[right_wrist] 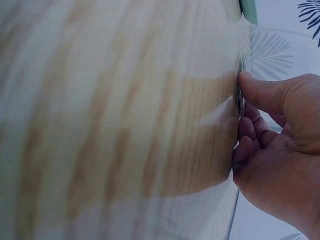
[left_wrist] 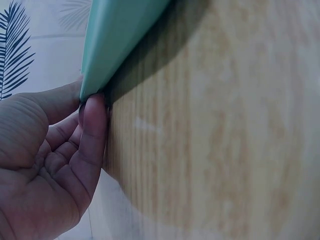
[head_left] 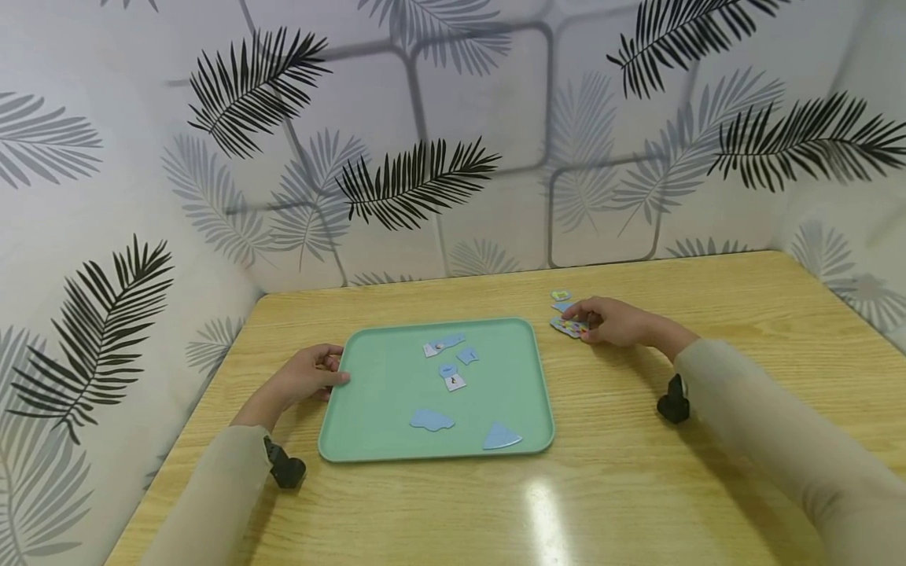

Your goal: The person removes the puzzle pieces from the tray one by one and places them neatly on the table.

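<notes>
A green tray [head_left: 382,377] lies on the table, bearing several flat, mostly light-blue puzzle pieces [head_left: 432,420]. My left hand [head_left: 311,373] pinches the tray's left rim between thumb and fingers; in the left wrist view the thumb lies on top and the fingers curl beneath the tray edge. Beyond the tray's right side, my right hand [head_left: 614,321] grips a multicoloured puzzle piece [head_left: 569,327] at the table surface. The right wrist view shows that piece only edge-on, with the thumb against it. A small blue piece [head_left: 562,306] lies just behind, partly near the fingers.
A small yellow-green piece [head_left: 561,295] lies farthest back, near the right hand. The wooden table [head_left: 425,511] meets a leaf-patterned wall [head_left: 481,212] at the back and on the left. Dark wrist cameras sit on both sleeves.
</notes>
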`<action>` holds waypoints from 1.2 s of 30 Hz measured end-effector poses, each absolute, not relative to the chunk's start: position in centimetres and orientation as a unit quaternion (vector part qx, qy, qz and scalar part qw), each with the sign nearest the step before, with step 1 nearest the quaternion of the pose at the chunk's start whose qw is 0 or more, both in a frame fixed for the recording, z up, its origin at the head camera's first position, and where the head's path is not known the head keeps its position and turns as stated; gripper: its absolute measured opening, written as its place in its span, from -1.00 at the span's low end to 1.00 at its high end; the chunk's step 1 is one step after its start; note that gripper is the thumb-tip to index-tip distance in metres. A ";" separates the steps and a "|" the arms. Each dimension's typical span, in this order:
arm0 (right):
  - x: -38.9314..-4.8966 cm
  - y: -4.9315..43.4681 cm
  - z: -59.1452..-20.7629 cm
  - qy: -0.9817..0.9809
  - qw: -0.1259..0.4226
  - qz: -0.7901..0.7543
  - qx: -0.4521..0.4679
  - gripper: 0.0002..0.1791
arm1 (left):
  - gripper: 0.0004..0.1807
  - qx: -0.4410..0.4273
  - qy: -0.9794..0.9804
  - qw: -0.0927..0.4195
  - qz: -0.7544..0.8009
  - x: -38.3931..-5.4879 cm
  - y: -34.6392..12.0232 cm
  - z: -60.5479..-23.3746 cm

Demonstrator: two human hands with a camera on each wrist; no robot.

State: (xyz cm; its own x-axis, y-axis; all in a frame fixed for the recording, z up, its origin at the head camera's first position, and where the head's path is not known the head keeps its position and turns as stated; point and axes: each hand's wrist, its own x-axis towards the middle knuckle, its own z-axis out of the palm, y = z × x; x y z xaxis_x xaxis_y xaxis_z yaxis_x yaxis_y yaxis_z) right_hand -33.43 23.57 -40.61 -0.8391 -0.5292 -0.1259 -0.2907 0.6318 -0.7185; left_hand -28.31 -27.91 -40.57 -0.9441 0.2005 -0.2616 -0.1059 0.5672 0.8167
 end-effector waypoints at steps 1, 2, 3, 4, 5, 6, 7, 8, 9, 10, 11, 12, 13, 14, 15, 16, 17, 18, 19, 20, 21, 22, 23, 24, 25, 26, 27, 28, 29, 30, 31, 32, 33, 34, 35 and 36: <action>-33.5 23.6 -40.6 0.888 0.165 -0.361 -0.231 -0.59 | -0.38 0.027 0.870 0.165 0.464 -28.3 -27.9 -40.6; -33.5 23.6 -40.6 0.888 0.166 -0.362 -0.230 -0.59 | -0.37 0.027 0.870 0.165 0.463 -28.3 -27.9 -40.6; -33.4 23.6 -40.6 0.888 0.167 -0.362 -0.229 -0.59 | -0.37 0.028 0.871 0.165 0.463 -28.3 -27.9 -40.6; -33.4 23.6 -40.6 0.888 0.167 -0.363 -0.229 -0.59 | -0.37 0.028 0.871 0.166 0.462 -28.3 -27.9 -40.6; -33.4 23.6 -40.5 0.888 0.168 -0.363 -0.228 -0.59 | -0.37 0.028 0.871 0.166 0.462 -28.3 -27.9 -40.5; -33.3 23.6 -40.5 0.887 0.169 -0.364 -0.227 -0.58 | -0.37 0.028 0.871 0.166 0.461 -28.3 -27.9 -40.5; -33.3 23.5 -40.5 0.887 0.169 -0.364 -0.227 -0.58 | -0.37 0.028 0.872 0.165 0.461 -28.3 -27.9 -40.5; -33.3 23.5 -40.4 0.887 0.170 -0.365 -0.227 -0.58 | -0.37 0.027 0.872 0.165 0.460 -28.3 -27.9 -40.5; -33.3 23.5 -40.4 0.887 0.170 -0.364 -0.227 -0.58 | -0.37 0.026 0.872 0.165 0.460 -28.3 -27.8 -40.5; -33.3 23.5 -40.4 0.887 0.170 -0.363 -0.228 -0.59 | -0.37 0.026 0.872 0.164 0.460 -28.3 -27.8 -40.5; -33.3 23.5 -40.4 0.887 0.170 -0.362 -0.228 -0.59 | -0.37 0.026 0.872 0.164 0.461 -28.3 -27.9 -40.5; -33.4 23.5 -40.5 0.888 0.170 -0.361 -0.229 -0.58 | -0.38 0.027 0.871 0.164 0.462 -28.3 -27.9 -40.6; -33.4 23.5 -40.5 0.888 0.170 -0.361 -0.230 -0.58 | -0.38 0.028 0.871 0.163 0.462 -28.3 -27.9 -40.6; -33.4 23.5 -40.5 0.888 0.170 -0.360 -0.230 -0.58 | -0.38 0.028 0.871 0.163 0.464 -28.3 -27.9 -40.6; -33.4 23.5 -40.5 0.888 0.170 -0.359 -0.231 -0.58 | -0.38 0.030 0.870 0.163 0.464 -28.4 -27.9 -40.6; -33.5 23.5 -40.5 0.888 0.170 -0.359 -0.230 -0.58 | -0.39 0.031 0.870 0.163 0.464 -28.4 -27.9 -40.6; -33.5 23.5 -40.5 0.889 0.169 -0.359 -0.229 -0.57 | -0.39 0.031 0.871 0.162 0.463 -28.4 -27.9 -40.6; -33.5 23.5 -40.5 0.889 0.169 -0.358 -0.229 -0.57 | -0.39 0.030 0.871 0.162 0.463 -28.4 -28.0 -40.6; -33.5 23.6 -40.4 0.889 0.168 -0.359 -0.228 -0.57 | -0.39 0.031 0.872 0.162 0.461 -28.4 -28.0 -40.6; -33.5 23.6 -40.4 0.889 0.168 -0.360 -0.227 -0.56 | -0.39 0.031 0.873 0.162 0.460 -28.4 -28.0 -40.6; -33.4 23.6 -40.4 0.888 0.168 -0.363 -0.226 -0.56 | -0.39 0.029 0.873 0.163 0.459 -28.4 -28.0 -40.6; -33.4 23.7 -40.3 0.888 0.168 -0.365 -0.225 -0.56 | -0.40 0.027 0.873 0.163 0.459 -28.4 -28.0 -40.7; -33.4 23.7 -40.3 0.887 0.168 -0.368 -0.225 -0.55 | -0.40 0.027 0.873 0.164 0.458 -28.4 -28.0 -40.7; -33.3 23.7 -40.2 0.885 0.168 -0.370 -0.226 -0.54 | -0.39 0.027 0.873 0.165 0.458 -28.4 -28.0 -40.7; -33.3 23.7 -40.2 0.884 0.168 -0.374 -0.225 -0.54 | -0.39 0.027 0.873 0.166 0.458 -28.4 -27.9 -40.6; -33.3 23.8 -40.1 0.883 0.169 -0.377 -0.225 -0.53 | -0.39 0.026 0.872 0.166 0.459 -28.4 -27.9 -40.6; -33.3 23.9 -40.1 0.882 0.169 -0.379 -0.223 -0.52 | -0.40 0.024 0.871 0.166 0.461 -28.4 -27.9 -40.6; -33.3 23.9 -40.1 0.882 0.167 -0.380 -0.224 -0.51 | -0.39 0.024 0.871 0.167 0.461 -28.4 -27.9 -40.6; -33.3 24.0 -40.1 0.882 0.166 -0.381 -0.224 -0.51 | -0.39 0.025 0.871 0.167 0.461 -28.3 -27.8 -40.5; -33.3 24.0 -40.1 0.882 0.165 -0.382 -0.222 -0.50 | -0.39 0.024 0.871 0.167 0.461 -28.3 -27.8 -40.5; -33.3 24.0 -40.1 0.881 0.165 -0.385 -0.220 -0.49 | -0.39 0.023 0.871 0.167 0.462 -28.3 -27.8 -40.5; -33.2 24.1 -40.0 0.880 0.166 -0.388 -0.219 -0.48 | -0.39 0.022 0.871 0.166 0.461 -28.3 -27.8 -40.4; -33.2 24.0 -40.0 0.880 0.166 -0.390 -0.217 -0.48 | -0.39 0.023 0.872 0.166 0.460 -28.3 -27.8 -40.4; -33.1 24.0 -40.0 0.879 0.165 -0.391 -0.217 -0.48 | -0.39 0.023 0.872 0.166 0.460 -28.3 -27.8 -40.4; -33.0 23.9 -40.0 0.878 0.166 -0.394 -0.215 -0.48 | -0.39 0.024 0.872 0.166 0.460 -28.3 -27.9 -40.4; -32.8 23.8 -39.9 0.876 0.166 -0.397 -0.216 -0.49 | -0.39 0.023 0.872 0.166 0.460 -28.3 -27.9 -40.5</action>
State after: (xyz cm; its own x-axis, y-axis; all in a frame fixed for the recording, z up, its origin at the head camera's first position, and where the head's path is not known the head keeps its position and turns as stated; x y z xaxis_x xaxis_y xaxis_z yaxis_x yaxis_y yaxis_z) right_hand -32.81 23.84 -39.91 -0.8510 -0.5113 -0.1195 -0.2471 0.5908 -0.7681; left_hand -28.33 -27.93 -40.45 -0.9437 0.1926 -0.2690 -0.1134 0.5755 0.8099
